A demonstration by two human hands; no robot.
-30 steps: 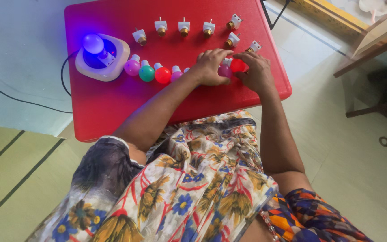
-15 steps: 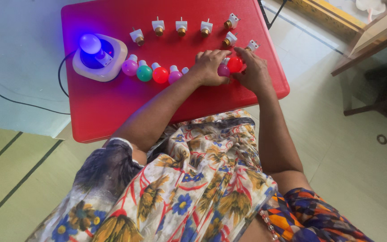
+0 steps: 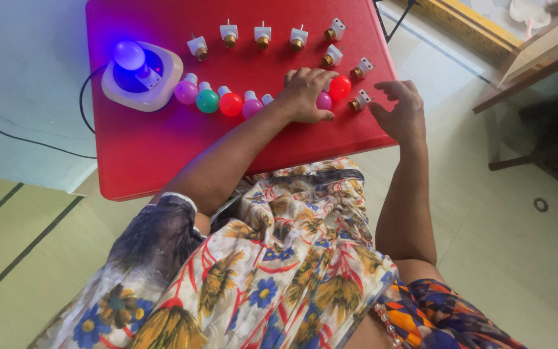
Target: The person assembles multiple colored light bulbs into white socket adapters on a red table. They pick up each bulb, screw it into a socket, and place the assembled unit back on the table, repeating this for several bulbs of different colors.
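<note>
pink bulb (image 3: 323, 101) half hidden under left hand (image 3: 306, 94), red table (image 3: 130, 155) cropped at top

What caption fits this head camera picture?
Left hand rests on coloured bulbs on a red table; right hand hovers nearby.

bulbs (image 3: 230, 103) on table (image 3: 163, 155), lamp (image 3: 141, 75) left
</note>
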